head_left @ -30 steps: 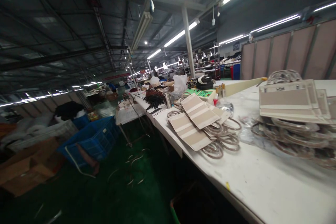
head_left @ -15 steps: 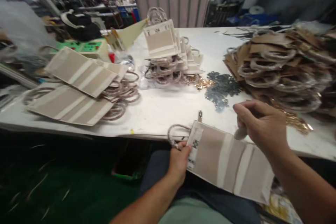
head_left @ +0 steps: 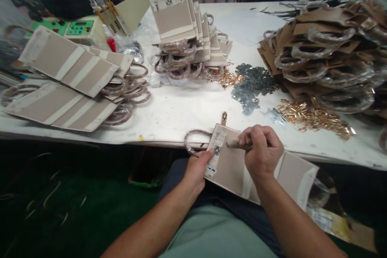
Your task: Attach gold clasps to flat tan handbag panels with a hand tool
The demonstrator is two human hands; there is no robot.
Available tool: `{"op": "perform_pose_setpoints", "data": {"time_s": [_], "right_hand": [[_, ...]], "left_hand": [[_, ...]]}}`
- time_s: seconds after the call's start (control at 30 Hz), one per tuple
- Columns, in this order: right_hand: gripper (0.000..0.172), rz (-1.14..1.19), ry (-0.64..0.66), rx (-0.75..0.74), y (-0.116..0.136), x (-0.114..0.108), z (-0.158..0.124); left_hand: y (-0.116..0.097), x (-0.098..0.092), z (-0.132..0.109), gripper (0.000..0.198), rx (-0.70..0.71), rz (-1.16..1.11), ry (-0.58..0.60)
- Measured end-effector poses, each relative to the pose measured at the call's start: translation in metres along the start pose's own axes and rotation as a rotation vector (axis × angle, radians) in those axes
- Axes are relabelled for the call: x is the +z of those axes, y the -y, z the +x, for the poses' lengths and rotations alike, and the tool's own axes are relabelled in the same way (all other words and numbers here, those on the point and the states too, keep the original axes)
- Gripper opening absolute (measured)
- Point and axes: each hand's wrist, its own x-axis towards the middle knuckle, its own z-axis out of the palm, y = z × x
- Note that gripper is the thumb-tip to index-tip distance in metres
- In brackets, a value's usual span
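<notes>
Two metal fittings (head_left: 217, 150) dot the striped beige panel (head_left: 232, 170) the left hand (head_left: 196, 168) pinches. The right hand (head_left: 262, 148) grips a grey rod (head_left: 232, 144); dark plates (head_left: 252, 84) lie loose beyond.

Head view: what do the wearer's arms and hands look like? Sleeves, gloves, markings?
Both hands are bare, no gloves: left hand, right hand. No sleeves on the visible stretch of the left forearm or right forearm. No watch, band, cable or marking visible. Also worn: pale green top, dark bluish trousers.
</notes>
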Motion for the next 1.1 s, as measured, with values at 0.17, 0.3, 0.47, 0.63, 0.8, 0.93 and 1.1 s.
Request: {"op": "perform_pose_setpoints", "data": {"time_s": [0.17, 0.3, 0.47, 0.63, 0.8, 0.93, 1.1], "right_hand": [[0.032, 0.203, 0.047, 0.094, 0.011, -0.001, -0.008], [0.036, 0.345, 0.044, 0.163, 0.015, 0.009, -0.004], [0.036, 0.38, 0.081, 0.171, 0.01, 0.019, -0.001], [0.036, 0.295, 0.196, 0.149, 0.007, 0.023, -0.006], [0.043, -0.133, 0.488, 0.097, 0.011, 0.039, -0.003], [0.046, -0.361, 0.684, 0.224, 0.021, 0.066, 0.021], [0.05, -0.318, 0.797, 0.368, 0.028, 0.092, 0.04]], "left_hand": [[-0.003, -0.001, 0.004, 0.048, -0.004, 0.066, 0.014], [0.0, 0.004, 0.008, 0.044, 0.068, 0.055, -0.056], [0.001, 0.007, 0.008, 0.043, 0.08, 0.042, -0.075], [-0.002, 0.006, 0.007, 0.041, 0.059, 0.033, -0.056], [-0.005, 0.005, 0.006, 0.036, 0.068, 0.047, -0.017], [-0.002, 0.003, 0.006, 0.031, 0.097, 0.061, -0.017], [0.005, -0.001, 0.01, 0.029, 0.144, 0.071, 0.002]]}}
